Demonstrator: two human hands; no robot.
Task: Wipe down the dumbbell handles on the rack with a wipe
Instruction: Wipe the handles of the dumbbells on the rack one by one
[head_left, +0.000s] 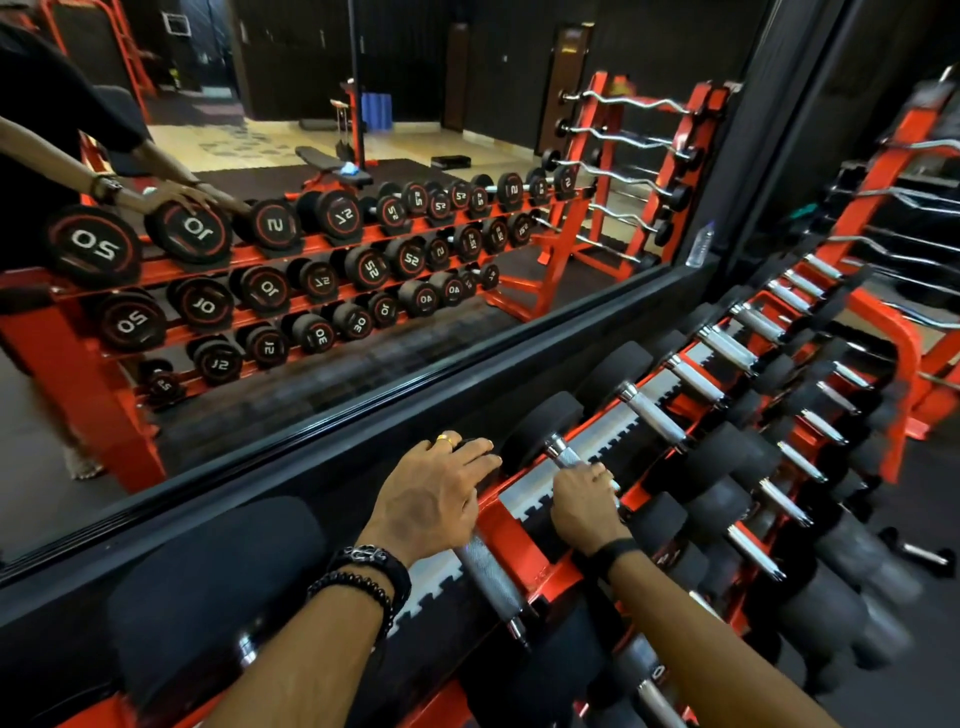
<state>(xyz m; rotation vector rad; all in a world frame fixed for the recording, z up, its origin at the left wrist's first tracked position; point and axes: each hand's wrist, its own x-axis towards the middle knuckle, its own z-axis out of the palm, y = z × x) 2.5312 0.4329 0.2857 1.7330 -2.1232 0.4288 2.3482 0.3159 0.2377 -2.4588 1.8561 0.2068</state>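
Right hand (584, 501) grips dumbbell handle (569, 457) slanting up-left; wipe seemingly hidden

A large wall mirror (363, 218) runs behind the equipment. A red stand (914, 156) at the far right holds chrome curl bars (893, 244). A clear plastic bottle (701, 244) stands at the mirror's lower right corner, by its black frame (311, 431).

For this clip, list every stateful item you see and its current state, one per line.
Left hand: fingers spread, resting on a black dumbbell head.
Right hand: curled around a knurled chrome dumbbell handle; wipe not visible.
Red steel dumbbell rack: loaded, dumbbells seated.
Wall mirror: reflecting rack.
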